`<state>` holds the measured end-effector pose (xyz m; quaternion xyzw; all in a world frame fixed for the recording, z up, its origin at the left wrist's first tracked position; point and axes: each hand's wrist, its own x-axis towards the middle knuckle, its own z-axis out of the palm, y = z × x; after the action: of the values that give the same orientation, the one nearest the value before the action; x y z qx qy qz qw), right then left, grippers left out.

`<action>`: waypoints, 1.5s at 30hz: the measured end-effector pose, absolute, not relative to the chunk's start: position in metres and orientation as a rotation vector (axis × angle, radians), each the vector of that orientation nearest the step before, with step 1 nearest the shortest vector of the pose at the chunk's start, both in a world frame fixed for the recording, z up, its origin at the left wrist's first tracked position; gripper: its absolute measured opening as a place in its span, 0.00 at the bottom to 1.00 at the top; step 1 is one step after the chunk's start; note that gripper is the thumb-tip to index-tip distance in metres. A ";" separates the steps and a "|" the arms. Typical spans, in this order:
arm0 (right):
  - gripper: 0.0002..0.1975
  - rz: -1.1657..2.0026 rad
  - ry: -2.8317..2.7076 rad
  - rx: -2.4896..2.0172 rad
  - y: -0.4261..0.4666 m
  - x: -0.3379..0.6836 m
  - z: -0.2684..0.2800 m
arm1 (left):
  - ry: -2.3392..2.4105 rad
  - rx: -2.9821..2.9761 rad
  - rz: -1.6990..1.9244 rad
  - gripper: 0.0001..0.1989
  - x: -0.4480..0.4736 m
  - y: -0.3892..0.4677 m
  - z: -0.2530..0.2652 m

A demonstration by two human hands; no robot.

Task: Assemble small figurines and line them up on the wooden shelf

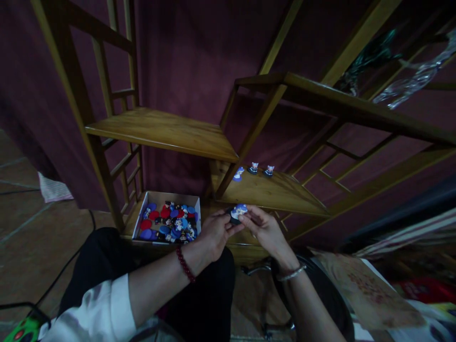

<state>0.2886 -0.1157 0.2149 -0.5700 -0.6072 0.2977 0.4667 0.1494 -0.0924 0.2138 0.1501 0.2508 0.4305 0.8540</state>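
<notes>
Between both hands, in front of the shelf, is a small figurine [239, 210] with blue-purple hair and a white body on a dark base. My left hand [215, 232] is closed around the base side. The fingers of my right hand [261, 228] pinch the figurine from the right. On the wooden shelf [270, 192] behind my hands stand a blue-and-white figurine [238, 174] and two red-and-white figurines on dark bases, one [253, 168] left of the other [269, 171]. Left of my hands, a white box [134, 228] holds several jumbled figurines with red, blue and purple round bases.
A higher wooden shelf board [160, 128] overhangs the box, and a slanted post [249, 130] divides the unit. Clear plastic [416, 80] hangs at upper right. A round black stool [320, 289] is by my right arm; a cable [64, 268] lies on the left floor.
</notes>
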 end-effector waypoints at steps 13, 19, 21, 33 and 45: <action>0.14 0.815 -1.563 -1.341 -0.093 0.245 0.168 | 0.648 0.272 0.986 0.09 0.100 -0.087 0.179; 0.16 0.869 -1.598 -1.369 -0.082 0.223 0.148 | 0.734 0.235 1.026 0.10 0.084 -0.082 0.165; 0.15 0.812 -1.626 -1.408 -0.078 0.216 0.137 | 0.771 0.207 1.045 0.09 0.080 -0.080 0.156; 0.12 0.626 -1.746 -1.530 -0.053 0.178 0.057 | 1.024 0.178 1.068 0.11 0.058 -0.059 0.093; 0.11 0.599 -1.799 -1.480 -0.033 0.155 0.022 | 1.219 0.297 0.991 0.09 0.041 -0.037 0.068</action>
<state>0.1548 -0.0330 0.0225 -0.5740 -0.6979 0.2325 0.3597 0.0408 -0.0367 0.0681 0.1330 0.5467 0.4445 0.6970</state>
